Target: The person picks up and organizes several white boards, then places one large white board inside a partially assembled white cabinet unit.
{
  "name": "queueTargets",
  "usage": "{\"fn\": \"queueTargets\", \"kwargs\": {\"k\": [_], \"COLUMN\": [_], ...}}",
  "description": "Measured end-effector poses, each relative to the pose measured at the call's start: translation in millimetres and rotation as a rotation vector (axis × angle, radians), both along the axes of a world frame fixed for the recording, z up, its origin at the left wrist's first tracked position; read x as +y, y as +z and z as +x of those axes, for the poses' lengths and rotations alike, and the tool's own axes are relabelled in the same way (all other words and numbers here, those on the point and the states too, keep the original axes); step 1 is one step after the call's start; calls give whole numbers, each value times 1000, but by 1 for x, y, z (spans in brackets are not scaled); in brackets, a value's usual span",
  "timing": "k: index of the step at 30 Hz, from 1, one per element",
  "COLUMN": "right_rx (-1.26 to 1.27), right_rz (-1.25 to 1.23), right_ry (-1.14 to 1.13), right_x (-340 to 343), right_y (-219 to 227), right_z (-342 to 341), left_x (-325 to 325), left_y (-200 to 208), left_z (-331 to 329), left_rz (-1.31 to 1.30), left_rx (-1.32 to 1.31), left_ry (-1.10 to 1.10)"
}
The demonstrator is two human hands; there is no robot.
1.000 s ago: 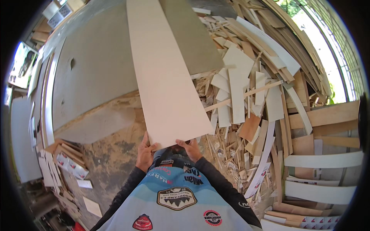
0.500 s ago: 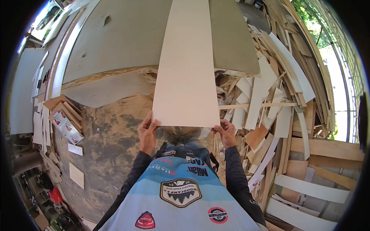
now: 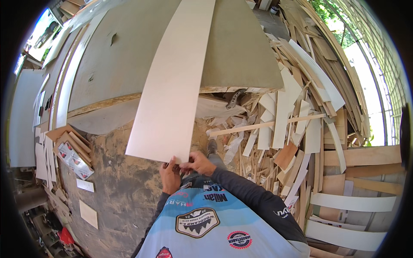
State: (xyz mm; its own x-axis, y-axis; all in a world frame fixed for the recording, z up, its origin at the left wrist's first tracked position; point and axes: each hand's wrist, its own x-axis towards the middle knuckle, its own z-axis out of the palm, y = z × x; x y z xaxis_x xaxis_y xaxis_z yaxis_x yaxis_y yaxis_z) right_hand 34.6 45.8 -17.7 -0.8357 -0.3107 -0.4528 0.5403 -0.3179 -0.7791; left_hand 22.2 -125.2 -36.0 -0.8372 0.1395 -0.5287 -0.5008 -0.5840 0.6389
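A long white board [image 3: 172, 86] slants from the far edge of the view toward me, its near end overhanging the front of a grey-green tabletop [image 3: 241, 51]. Both hands meet at the board's near right corner. My left hand [image 3: 170, 177] grips the near edge there, thumb up at the rim and fingers partly hidden. Close beside it, my right hand [image 3: 201, 164] has its fingers closed around the corner itself. The two hands nearly touch, just in front of my shirt.
Offcuts and thin wood strips [image 3: 275, 116] lie heaped on the right. Tall sheets [image 3: 335, 64] lean behind them. A pale stick [image 3: 245, 128] juts out of the heap toward my legs. Left on the stained floor [image 3: 112, 180] stands a carton [image 3: 74, 150] of brown pieces.
The board's near end has swung left and now lies at a slant. My right hand has moved left along with the right corner, and my left hand has shifted from the left corner to join it.
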Motion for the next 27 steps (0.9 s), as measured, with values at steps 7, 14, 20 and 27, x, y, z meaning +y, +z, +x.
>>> {"fn": "queueTargets", "kwargs": {"k": [7, 14, 20, 27], "right_rx": [165, -67, -187, -106], "right_rz": [107, 160, 140, 70], "right_ry": [135, -1053, -1302, -1441], "right_x": [72, 319, 355, 353], "right_y": [-44, -131, -118, -119], "right_z": [-55, -120, -161, -172], "left_x": [-18, 9, 49, 90], "left_y": [1, -4, 6, -5], "left_z": [-7, -3, 4, -3], "left_rz": [-235, -131, -88, -22], "left_rx": [86, -205, -207, -134], "left_ry": [79, 254, 225, 538]}}
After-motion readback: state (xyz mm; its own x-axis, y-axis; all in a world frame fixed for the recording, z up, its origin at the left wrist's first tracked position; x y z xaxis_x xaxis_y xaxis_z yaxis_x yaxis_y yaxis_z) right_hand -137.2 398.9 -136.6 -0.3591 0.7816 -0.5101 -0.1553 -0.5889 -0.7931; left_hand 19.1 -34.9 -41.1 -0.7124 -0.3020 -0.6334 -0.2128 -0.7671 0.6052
